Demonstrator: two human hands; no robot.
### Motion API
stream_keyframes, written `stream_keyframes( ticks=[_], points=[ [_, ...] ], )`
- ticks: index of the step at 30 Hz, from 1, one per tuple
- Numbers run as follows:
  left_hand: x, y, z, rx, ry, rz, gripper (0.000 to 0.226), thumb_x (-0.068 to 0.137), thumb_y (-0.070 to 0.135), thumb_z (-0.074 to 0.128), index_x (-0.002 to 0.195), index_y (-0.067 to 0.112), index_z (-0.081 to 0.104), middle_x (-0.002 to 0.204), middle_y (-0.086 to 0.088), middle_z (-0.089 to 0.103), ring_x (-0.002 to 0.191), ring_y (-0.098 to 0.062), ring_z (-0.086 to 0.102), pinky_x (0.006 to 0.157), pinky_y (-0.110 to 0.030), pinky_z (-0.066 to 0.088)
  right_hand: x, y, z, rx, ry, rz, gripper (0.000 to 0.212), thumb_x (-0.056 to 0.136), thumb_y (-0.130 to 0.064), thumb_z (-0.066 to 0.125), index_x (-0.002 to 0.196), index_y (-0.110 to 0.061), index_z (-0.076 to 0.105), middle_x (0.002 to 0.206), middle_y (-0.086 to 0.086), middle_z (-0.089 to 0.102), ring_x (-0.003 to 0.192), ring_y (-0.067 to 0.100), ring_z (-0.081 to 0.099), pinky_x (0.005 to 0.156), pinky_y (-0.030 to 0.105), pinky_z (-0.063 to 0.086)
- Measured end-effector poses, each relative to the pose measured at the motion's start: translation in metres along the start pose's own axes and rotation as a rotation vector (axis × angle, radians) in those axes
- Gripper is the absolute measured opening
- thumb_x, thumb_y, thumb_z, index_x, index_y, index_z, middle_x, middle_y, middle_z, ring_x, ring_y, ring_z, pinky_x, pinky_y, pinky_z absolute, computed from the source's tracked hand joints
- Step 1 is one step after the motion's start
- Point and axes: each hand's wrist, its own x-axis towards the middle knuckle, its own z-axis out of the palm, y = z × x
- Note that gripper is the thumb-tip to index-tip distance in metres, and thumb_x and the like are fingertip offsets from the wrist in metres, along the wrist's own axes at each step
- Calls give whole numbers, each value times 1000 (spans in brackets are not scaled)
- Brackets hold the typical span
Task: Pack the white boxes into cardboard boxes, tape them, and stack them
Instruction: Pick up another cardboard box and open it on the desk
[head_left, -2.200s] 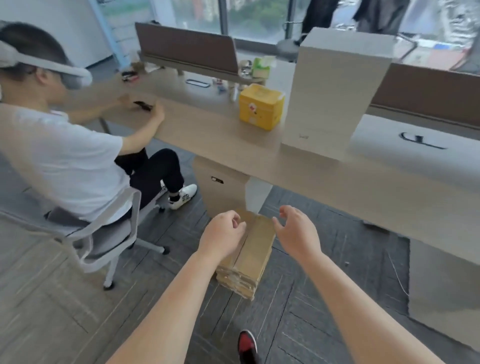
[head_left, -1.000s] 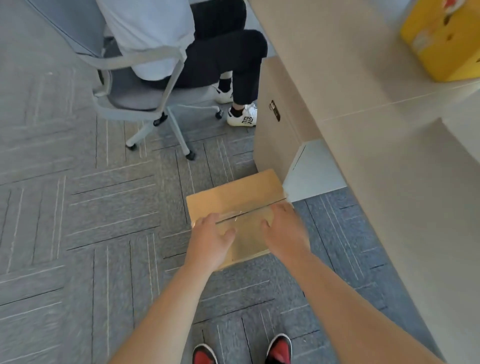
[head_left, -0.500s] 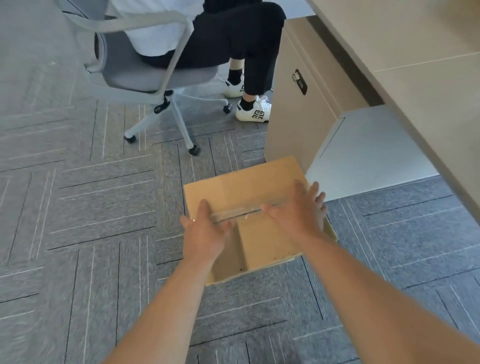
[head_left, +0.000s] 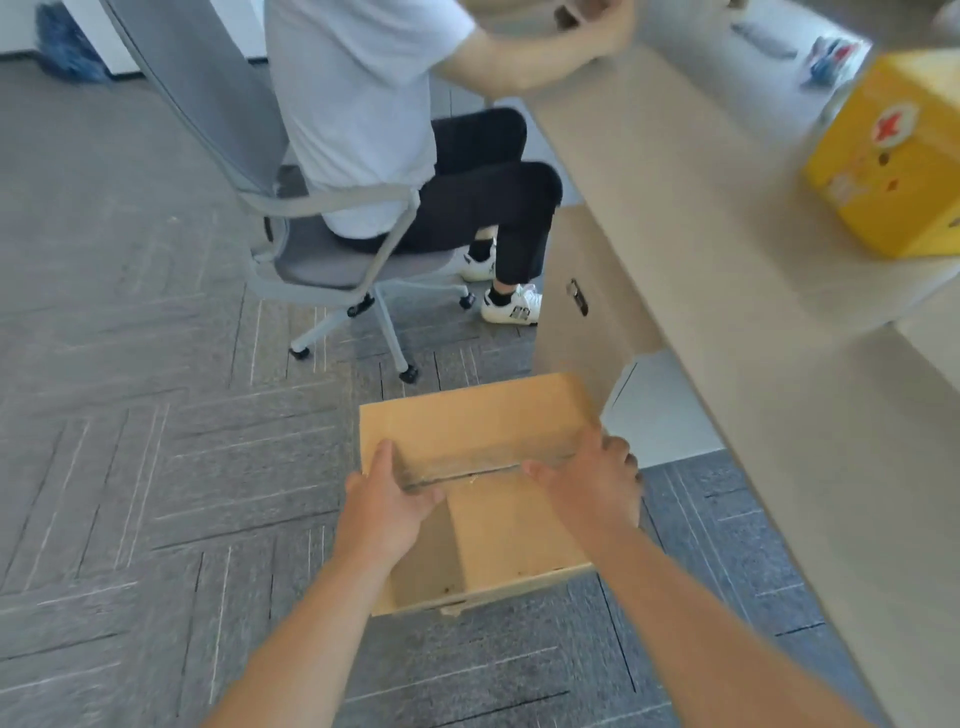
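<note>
Cardboard box (head_left: 467, 426): one, brown, held between both hands over the grey carpet floor (head_left: 130, 415), just beside the foot of the counter (head_left: 701, 208). Whether its underside touched the carpet could not be told.

- Far half of the top: covered by a flat flap, along whose near edge a strip of clear tape (head_left: 467, 466) was seen.
- Near half: left open, so that the bare inner walls were shown.
- Left hand (head_left: 387, 512): wrapped round the left wall of the box, the thumb laid up along the outer edge and the fingers curled inward under the taped flap.
- Right hand (head_left: 587, 483): laid over the right end of the taped edge, the fingers bent down over the right wall and the thumb stretched toward the middle along the tape.
- Counter: pale wood, run along the right side. A yellow box (head_left: 893, 156) with a red mark on one face was set on it, well apart from the cardboard box.
- Cabinet (head_left: 597, 249): same pale wood, placed under the counter, a small lock fitted in its face; found just beyond the cardboard box.
- Chair (head_left: 311, 260): grey, on castors, placed beyond the box. It was occupied by a seated person (head_left: 353, 104) in a white shirt, dark trousers and white shoes (head_left: 511, 309), one arm raised to the counter.
</note>
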Motion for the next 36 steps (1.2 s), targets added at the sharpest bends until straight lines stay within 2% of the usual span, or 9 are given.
stream_keyframes(
  ticks=[5, 9, 13, 16, 19, 24, 29, 33, 36],
  points=[
    [-63, 65, -115, 83, 50, 44, 95, 85, 52, 70, 157, 36, 9, 156, -12, 26, 133, -32, 46, 93, -41, 46, -69, -54, -109, 139, 3, 27, 83, 80, -65, 65, 138, -13, 35, 132, 17, 45, 121, 36, 45, 102, 49, 40],
    [-115, 109, -192, 126, 73, 70, 96, 83, 55, 71, 157, 34, 13, 158, -16, 19, 135, -35, 44, 98, -45, 45, -120, -80, -183, 203, 49, 32, 85, 78, -67, 64, 138, -13, 36, 133, 18, 44, 122, 37, 45, 104, 50, 42],
    [-158, 135, -243, 96, 103, 156, 89, 85, 56, 68, 156, 37, 17, 156, -13, 23, 128, -33, 51, 92, -42, 47, -166, -91, -238, 256, 125, 46, 85, 78, -68, 61, 139, -15, 35, 136, 16, 44, 125, 37, 42, 105, 50, 38],
    [-181, 144, -261, 68, 83, 275, 80, 90, 51, 64, 156, 35, 21, 152, -10, 30, 121, -29, 54, 77, -32, 42, -204, -88, -261, 290, 222, 108, 87, 78, -71, 58, 141, -16, 35, 136, 14, 45, 125, 36, 42, 106, 49, 37],
    [-192, 146, -267, 59, 35, 392, 75, 93, 47, 63, 156, 32, 24, 153, -8, 32, 119, -26, 55, 71, -29, 37, -237, -81, -270, 322, 290, 192, 86, 79, -73, 55, 140, -15, 36, 136, 14, 45, 127, 36, 41, 107, 49, 35],
    [-214, 150, -254, 91, -108, 587, 74, 94, 46, 62, 156, 31, 25, 153, -7, 31, 119, -26, 56, 75, -31, 40, -301, -52, -269, 341, 412, 385, 83, 82, -68, 57, 141, -14, 34, 134, 16, 45, 126, 37, 41, 106, 47, 34],
    [-260, 164, -216, 98, -263, 700, 73, 93, 45, 63, 155, 30, 29, 154, -8, 34, 119, -28, 56, 77, -33, 46, -370, -1, -266, 364, 498, 577, 84, 79, -71, 59, 137, -14, 38, 130, 16, 49, 122, 37, 45, 103, 47, 37],
    [-316, 178, -173, 120, -396, 805, 72, 93, 44, 63, 154, 28, 30, 149, -8, 38, 119, -27, 55, 85, -36, 48, -424, 56, -265, 397, 566, 724, 83, 80, -70, 60, 138, -15, 38, 130, 15, 50, 123, 37, 46, 104, 48, 38],
    [-361, 188, -134, 160, -475, 877, 72, 93, 45, 62, 154, 29, 29, 149, -10, 37, 98, -21, 55, 81, -34, 48, -462, 104, -266, 413, 626, 826, 82, 80, -70, 60, 138, -16, 39, 129, 15, 51, 121, 37, 48, 103, 48, 40]
  ],
)
